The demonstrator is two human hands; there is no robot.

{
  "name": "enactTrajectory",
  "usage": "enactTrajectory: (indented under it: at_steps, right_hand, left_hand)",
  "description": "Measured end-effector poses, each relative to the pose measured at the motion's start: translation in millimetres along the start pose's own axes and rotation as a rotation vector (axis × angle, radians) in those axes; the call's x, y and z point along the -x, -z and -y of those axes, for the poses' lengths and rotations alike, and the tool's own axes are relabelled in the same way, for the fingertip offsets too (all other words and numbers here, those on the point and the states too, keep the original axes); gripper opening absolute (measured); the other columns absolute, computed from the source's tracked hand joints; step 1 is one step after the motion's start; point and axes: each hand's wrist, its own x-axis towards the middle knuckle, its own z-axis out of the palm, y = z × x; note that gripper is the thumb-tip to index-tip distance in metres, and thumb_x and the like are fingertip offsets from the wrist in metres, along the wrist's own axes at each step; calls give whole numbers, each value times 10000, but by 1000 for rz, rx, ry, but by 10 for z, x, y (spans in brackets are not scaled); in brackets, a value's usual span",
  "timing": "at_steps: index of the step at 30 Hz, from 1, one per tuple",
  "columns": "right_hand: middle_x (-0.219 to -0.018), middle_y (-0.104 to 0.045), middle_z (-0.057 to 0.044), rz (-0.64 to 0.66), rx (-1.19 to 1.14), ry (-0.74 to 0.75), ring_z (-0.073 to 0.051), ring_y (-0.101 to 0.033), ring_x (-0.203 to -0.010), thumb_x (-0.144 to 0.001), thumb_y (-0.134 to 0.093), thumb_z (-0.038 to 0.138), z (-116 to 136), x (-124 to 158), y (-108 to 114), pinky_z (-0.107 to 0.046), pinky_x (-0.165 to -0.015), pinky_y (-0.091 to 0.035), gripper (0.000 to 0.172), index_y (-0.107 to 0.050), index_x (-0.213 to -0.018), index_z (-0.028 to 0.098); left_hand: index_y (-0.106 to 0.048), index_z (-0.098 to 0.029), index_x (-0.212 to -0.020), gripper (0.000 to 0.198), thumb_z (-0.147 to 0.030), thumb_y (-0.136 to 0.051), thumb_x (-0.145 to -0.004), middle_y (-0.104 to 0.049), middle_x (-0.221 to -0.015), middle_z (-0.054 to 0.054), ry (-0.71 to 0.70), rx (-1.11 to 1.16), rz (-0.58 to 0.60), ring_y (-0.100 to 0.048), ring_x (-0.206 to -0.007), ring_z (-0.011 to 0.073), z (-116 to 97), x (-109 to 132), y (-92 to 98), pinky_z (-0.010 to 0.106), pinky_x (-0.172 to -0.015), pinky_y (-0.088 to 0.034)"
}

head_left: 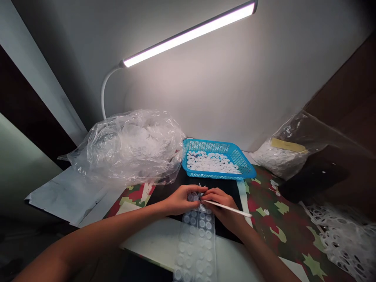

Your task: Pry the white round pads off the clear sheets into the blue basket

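Clear dotted sheet [196, 243] pinched by left hand [180, 199], right hand [220, 205] gripping white stick [230, 208]; yellow label [288, 145] unreadable.

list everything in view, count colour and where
desk lamp: one, white, against the back wall
plastic bag of white discs: one, clear, back left
basket: one, blue, back centre
loose discs: many, white, in the basket
labelled plastic bag: one, clear with yellow label, back right
perforated sheet: one, white, front right
camouflage mat: one, green, red and cream, right
paper sheet: one, pale, left
strip of round pads: one, clear, front centre
white pick: one, white, in the right hand
left hand: one, pinching the strip's far end
right hand: one, beside the left hand
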Motion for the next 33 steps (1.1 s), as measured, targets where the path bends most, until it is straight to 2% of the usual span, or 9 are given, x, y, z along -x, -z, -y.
enactTrajectory:
  at_steps: [5, 8, 11, 14, 20, 26, 29, 33]
  right_hand:
    - [-902, -673, -64, -34, 16, 23, -193, -621, -826, -898, -514, 307, -19, 8, -28, -330, -726, -529, 189, -691, -893, 240]
    - [-985, -661, -70, -100, 34, 55, -202, -617, -908, -904, -504, 293, -36, 15, -36, -348, -793, -528, 186, -678, -954, 249]
    - [-1032, -674, -57, -104, 65, 96, -203, -602, -972, -910, -497, 249, -41, 8, -19, -365, -846, -516, 194, -656, -1020, 256]
    - [-1052, -687, -44, -77, 107, 133, -200, -604, -965, -906, -500, 227, -49, -4, 0, -361, -827, -524, 201, -653, -1033, 259]
    - [-1104, -679, -9, -71, 147, 156, -200, -604, -924, -913, -481, 211, -57, 9, 39, -356, -792, -529, 263, -621, -1120, 293]
    - [-1041, -679, -20, -165, 109, 86, -174, -594, -839, -923, -465, 195, 14, 33, 96, -314, -741, -523, 285, -597, -1163, 275]
    - [-1043, -681, -17, -228, 137, 125, -170, -582, -792, -916, -472, 177, 26, 26, 98, -310, -717, -520, 276, -614, -1135, 268]
    - [-1047, -684, -5, -277, 185, 167, -165, -574, -775, -902, -492, 153, 32, 20, 91, -293, -694, -522, 295, -605, -1143, 280]
  left_hand:
    - [-596, -140, -1168, 467, -129, -625, -702, -623, -1185, 95, 20, 17, -1, -561, -1108, 230, 0, -10, -8, 353, -980, -410]
    - [-584, -128, -1163, 449, -157, -621, -717, -607, -1198, 107, 43, 19, -69, -544, -1129, 232, 5, -23, -17, 351, -998, -392]
    - [-488, -138, -1237, 533, -173, -627, -724, -569, -1225, 121, 40, 69, -118, -532, -1137, 226, 22, -28, -13, 361, -993, -395]
    - [-420, -155, -1266, 596, -181, -651, -718, -536, -1237, 124, 30, 113, -126, -526, -1130, 224, 48, -27, 1, 376, -988, -392]
    - [-409, -163, -1248, 595, -201, -667, -713, -516, -1231, 120, 45, 141, -105, -527, -1097, 219, 87, -34, 16, 364, -948, -407]
    - [-396, -194, -1287, 661, -214, -692, -696, -503, -1220, 94, 98, 192, -104, -538, -1018, 195, 150, -51, 35, 328, -875, -429]
    - [-377, -196, -1300, 681, -221, -695, -698, -551, -1105, 73, 108, 226, -96, -561, -892, 160, 195, -60, 37, 298, -784, -448]
    - [-332, -173, -1325, 729, -227, -695, -696, -559, -762, -18, 138, 276, -70, -522, -643, 93, 194, -66, 32, 229, -596, -412]
